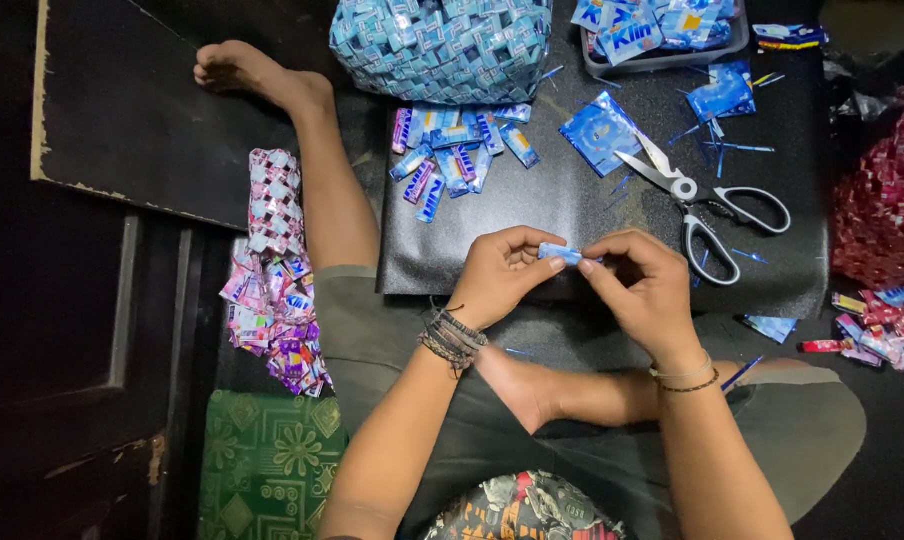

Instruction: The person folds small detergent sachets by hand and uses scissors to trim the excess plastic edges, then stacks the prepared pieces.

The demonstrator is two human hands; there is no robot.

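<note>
Both my hands meet over the near edge of a black board [572,215]. My left hand [505,272] and my right hand [640,285] pinch a small folded blue wrapper strip [560,254] between thumbs and fingers. Beyond them lies a pile of folded blue and purple wrapper pieces [457,160]. A flat blue wrapper [599,130] and grey-handled scissors [707,205] lie to the right of the pile. A woven blue wrapper bag [442,45] sits at the far edge.
A grey tray [662,60] of blue wrappers stands far right. A pink woven strip [275,200] and loose pink wrappers [272,310] lie left of my leg. A red woven piece [887,200] and red-blue scraps [877,330] are right. A green patterned cushion [267,465] lies near left.
</note>
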